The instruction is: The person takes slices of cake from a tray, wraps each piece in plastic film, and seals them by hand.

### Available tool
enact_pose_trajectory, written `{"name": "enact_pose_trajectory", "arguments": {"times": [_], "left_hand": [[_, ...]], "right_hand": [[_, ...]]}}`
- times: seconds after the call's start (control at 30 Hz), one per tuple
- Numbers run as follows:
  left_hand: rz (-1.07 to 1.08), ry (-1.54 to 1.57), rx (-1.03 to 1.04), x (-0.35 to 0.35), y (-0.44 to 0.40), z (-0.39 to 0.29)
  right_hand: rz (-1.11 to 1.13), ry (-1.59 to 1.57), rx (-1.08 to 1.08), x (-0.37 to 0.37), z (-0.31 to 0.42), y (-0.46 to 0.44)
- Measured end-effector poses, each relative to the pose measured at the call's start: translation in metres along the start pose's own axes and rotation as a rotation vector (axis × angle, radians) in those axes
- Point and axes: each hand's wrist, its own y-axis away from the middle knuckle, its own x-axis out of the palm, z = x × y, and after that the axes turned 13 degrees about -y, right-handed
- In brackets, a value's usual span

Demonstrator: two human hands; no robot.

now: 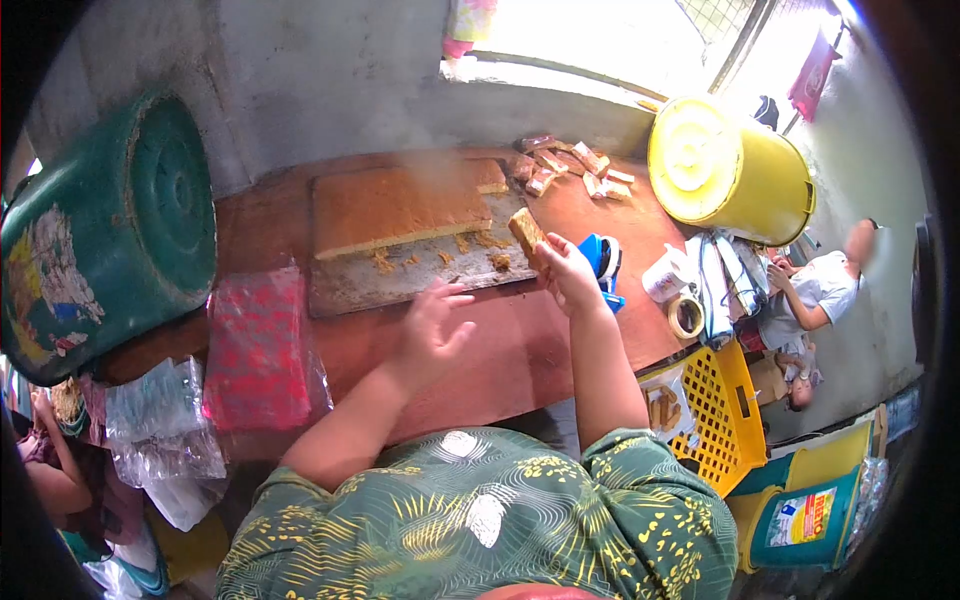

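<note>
My right hand [568, 270] grips a brown slice of cake [527, 236], raised above the right end of the baking tray [350, 290]. My left hand [437, 325] hangs over the tray's near edge with its fingers apart and nothing in them. On the tray lies a large flat sheet cake [395, 205], its near side and right corner cut away. Loose cake crumbs [383, 262] are scattered over the bare strip of tray. Beside my right hand stands a blue tape dispenser [603, 262], partly hidden by that hand.
Several wrapped slices [570, 165] are heaped behind the tray. Red-printed plastic bags [258, 350] lie at the left, near a green drum [130, 230]. To the right are a yellow bucket [740, 170], a tape roll [686, 317] and a yellow crate [720, 410]. Other people [825, 285] are nearby.
</note>
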Motion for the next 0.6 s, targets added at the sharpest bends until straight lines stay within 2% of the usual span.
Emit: {"name": "enact_pose_trajectory", "arguments": {"times": [0.03, 0.1, 0.17, 0.23, 0.3, 0.33, 0.43, 0.53, 0.6], "left_hand": [[-0.022, 0.069, 0.003, -0.022, 0.005, -0.002], [-0.049, -0.154, 0.023, -0.076, 0.020, 0.004], [-0.111, -0.427, -0.112, -0.134, 0.042, 0.013], [-0.241, -0.766, -0.198, -0.179, 0.074, 0.049], [-0.050, -0.679, -0.403, -0.213, 0.107, 0.066], [0.039, -0.633, -0.506, -0.225, 0.118, 0.069], [-0.128, -0.627, -0.395, -0.218, 0.148, 0.110], [-0.078, -0.535, -0.478, -0.224, 0.140, 0.101], [-0.045, -0.579, -0.446, -0.225, 0.138, 0.091]], "right_hand": [[0.038, -0.062, -0.022, -0.006, -0.005, 0.014], [0.070, -0.151, -0.038, -0.016, -0.016, 0.045], [0.058, -0.203, -0.037, -0.023, -0.024, 0.071], [0.075, -0.301, -0.099, -0.041, -0.047, 0.082], [0.069, -0.443, -0.146, -0.048, -0.057, 0.088], [0.147, -0.539, -0.169, -0.050, -0.056, 0.088], [0.072, -0.467, -0.202, -0.035, -0.049, 0.095], [0.110, -0.138, -0.300, -0.035, -0.060, 0.093], [0.119, -0.206, -0.254, -0.022, -0.059, 0.103]]}}
